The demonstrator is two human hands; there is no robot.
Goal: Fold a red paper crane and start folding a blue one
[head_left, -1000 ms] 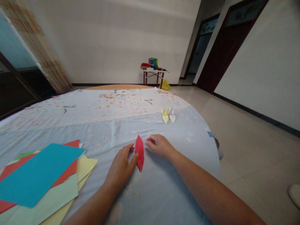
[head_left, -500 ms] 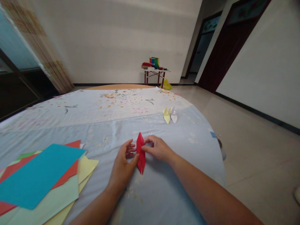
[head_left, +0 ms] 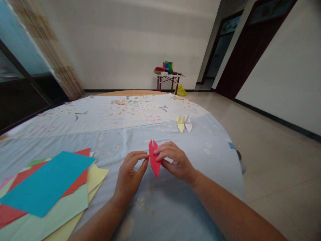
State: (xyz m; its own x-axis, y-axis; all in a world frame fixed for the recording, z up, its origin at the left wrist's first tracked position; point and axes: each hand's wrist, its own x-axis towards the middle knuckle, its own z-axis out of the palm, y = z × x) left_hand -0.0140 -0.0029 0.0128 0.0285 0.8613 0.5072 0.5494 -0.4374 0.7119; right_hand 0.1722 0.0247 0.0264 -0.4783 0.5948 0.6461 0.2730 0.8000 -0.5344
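Note:
A narrow, pointed piece of folded red paper [head_left: 154,160] is held over the blue part of the tablecloth, its split end pointing away from me. My right hand [head_left: 175,160] pinches it from the right, fingers on its face and thumb beneath. On the other side, my left hand [head_left: 132,169] has thumb and index fingertip brought together at the paper's left edge. Farther off to the right stand two small folded paper figures, one yellow [head_left: 181,124] and one white [head_left: 188,124], side by side.
A loose stack of coloured paper lies at the left, topped by a blue sheet [head_left: 48,184]. The round table carries a floral tablecloth [head_left: 112,137]. Beyond it, by the wall, a small side table [head_left: 170,76] bears several items, with a yellow bag [head_left: 181,90] beside it.
The red folded paper has been turned end for end, its split end now away from me. The left thumb has come off its face, and the left fingers have closed to a pinch at its edge.

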